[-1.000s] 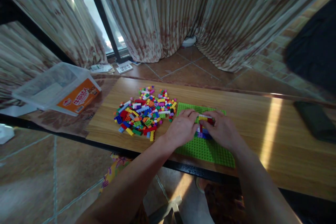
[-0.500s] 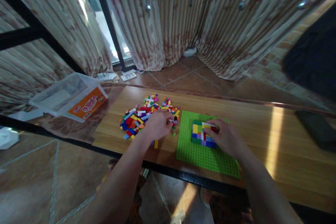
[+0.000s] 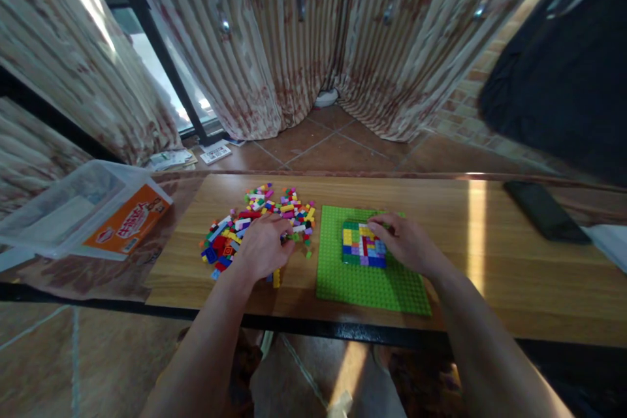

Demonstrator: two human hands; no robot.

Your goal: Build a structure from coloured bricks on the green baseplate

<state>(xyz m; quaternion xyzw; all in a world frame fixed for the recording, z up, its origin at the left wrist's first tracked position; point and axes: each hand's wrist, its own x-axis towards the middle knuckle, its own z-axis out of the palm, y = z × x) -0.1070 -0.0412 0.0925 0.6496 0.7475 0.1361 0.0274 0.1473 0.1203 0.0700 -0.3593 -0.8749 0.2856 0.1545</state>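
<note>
My left hand is over the right part of a heap of loose toy bricks, thumb and fingers curled close together. Whatever is between its fingertips is too small to make out. On the green baseplate sits a flat, many-coloured block of joined bricks, with yellow, green, blue, red and white pieces. My right hand reaches in from the right, its thumb and fingertips pinched at the block's upper right edge. The fingers hide that corner, and I cannot see any piece in them.
A clear plastic tub with an orange label stands left of the wooden board. At the right lies a dark phone-like object, beside a white sheet. Striped curtains hang behind the table.
The view has swung to the right. My left hand has shifted left over the heap. My right hand has drawn slightly rightward, showing more of the block's right side.
</note>
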